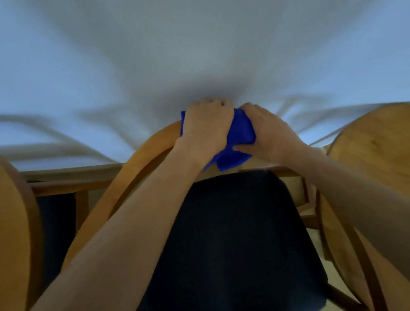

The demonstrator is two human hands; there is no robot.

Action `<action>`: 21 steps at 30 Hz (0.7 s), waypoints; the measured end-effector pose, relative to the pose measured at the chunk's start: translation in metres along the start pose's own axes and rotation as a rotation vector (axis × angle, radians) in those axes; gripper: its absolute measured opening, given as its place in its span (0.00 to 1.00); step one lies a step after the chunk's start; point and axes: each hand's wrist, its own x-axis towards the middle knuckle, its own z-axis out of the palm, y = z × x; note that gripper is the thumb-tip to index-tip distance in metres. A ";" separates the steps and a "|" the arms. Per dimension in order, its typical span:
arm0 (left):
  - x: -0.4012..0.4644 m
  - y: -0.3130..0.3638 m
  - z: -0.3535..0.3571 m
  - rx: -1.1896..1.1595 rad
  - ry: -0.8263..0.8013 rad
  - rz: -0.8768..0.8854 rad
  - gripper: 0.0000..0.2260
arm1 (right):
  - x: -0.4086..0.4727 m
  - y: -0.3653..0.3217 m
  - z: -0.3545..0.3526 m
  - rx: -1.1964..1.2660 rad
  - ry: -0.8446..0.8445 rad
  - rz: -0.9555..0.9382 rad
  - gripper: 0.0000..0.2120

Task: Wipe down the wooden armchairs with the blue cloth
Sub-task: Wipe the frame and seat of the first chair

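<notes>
Most of the view is a pale white table top, smooth and matte, its surface streaked with soft grey smears of blur. Its wooden edge runs straight along the near side at left, a flat light-brown strip.

Below it stands the middle armchair, made of honey-coloured bent wood with a smooth, lightly glossy finish; its rail curves up in one broad arc from lower left to the centre. The seat pad is dark navy, flat and dull, roughly square with rounded corners. A second chair at left shows the same curved wooden band and a dark pad behind it. A third chair at right shows a wide, rounded wooden back panel with visible grain.

Two bare forearms reach in from the bottom corners and meet at the top of the middle chair's arc. The blue cloth, a soft, bunched, vivid cobalt fabric, is draped over the top of that rail, with a loose fold hanging toward the seat. The left hand lies over the cloth's left part, fingers together and curled down over the far side of the rail. The right hand grips the cloth's right side, thumb pressed into the fabric below and fingers curled over it above.
</notes>
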 end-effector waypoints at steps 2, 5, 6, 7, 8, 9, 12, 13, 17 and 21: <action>-0.007 -0.015 0.000 -0.143 -0.029 -0.016 0.32 | 0.005 -0.008 -0.004 -0.065 -0.006 -0.050 0.40; -0.031 -0.040 0.009 -0.280 -0.010 -0.150 0.45 | 0.022 -0.033 0.003 -0.125 0.023 -0.242 0.48; -0.040 -0.045 0.014 -0.267 0.005 -0.189 0.46 | 0.028 -0.040 0.008 -0.162 0.039 -0.270 0.44; -0.046 -0.048 0.019 -0.249 0.013 -0.211 0.45 | 0.033 -0.044 0.012 -0.208 0.062 -0.275 0.40; -0.050 -0.050 0.023 -0.245 0.015 -0.224 0.44 | 0.037 -0.045 0.015 -0.245 0.088 -0.267 0.36; -0.052 -0.051 0.026 -0.256 0.014 -0.234 0.42 | 0.038 -0.042 0.017 -0.253 0.113 -0.256 0.34; -0.054 -0.052 0.029 -0.319 0.030 -0.271 0.34 | 0.020 -0.006 0.017 -0.130 0.152 -0.157 0.33; -0.055 -0.053 0.029 -0.320 0.050 -0.271 0.31 | 0.008 0.012 0.016 -0.104 0.166 -0.081 0.33; -0.051 -0.040 0.028 -0.137 0.061 -0.260 0.31 | -0.034 0.068 0.018 -0.255 0.134 0.163 0.29; -0.019 0.003 0.023 0.062 0.107 -0.066 0.34 | -0.021 0.061 0.016 -0.224 0.091 0.117 0.29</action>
